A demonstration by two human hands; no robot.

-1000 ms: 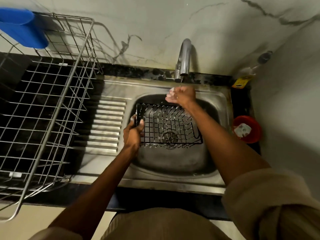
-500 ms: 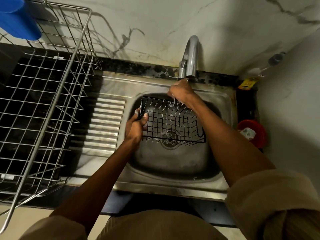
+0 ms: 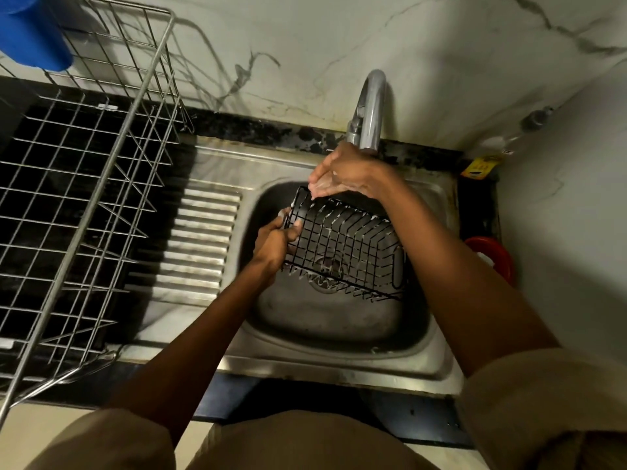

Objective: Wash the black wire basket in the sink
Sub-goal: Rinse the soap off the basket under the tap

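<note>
The black basket [image 3: 342, 245] is held tilted over the sink [image 3: 339, 320], above the drain. Its left rim is gripped by the left hand [image 3: 274, 242], fingers curled round the wire. The right hand [image 3: 342, 174] is held under the tap [image 3: 369, 110] at the basket's far corner, fingers loosely cupped and nothing gripped; suds are seen on it. A steel rack [image 3: 78, 205] is set on the counter at left, a red bowl [image 3: 492, 259] at right.
</note>
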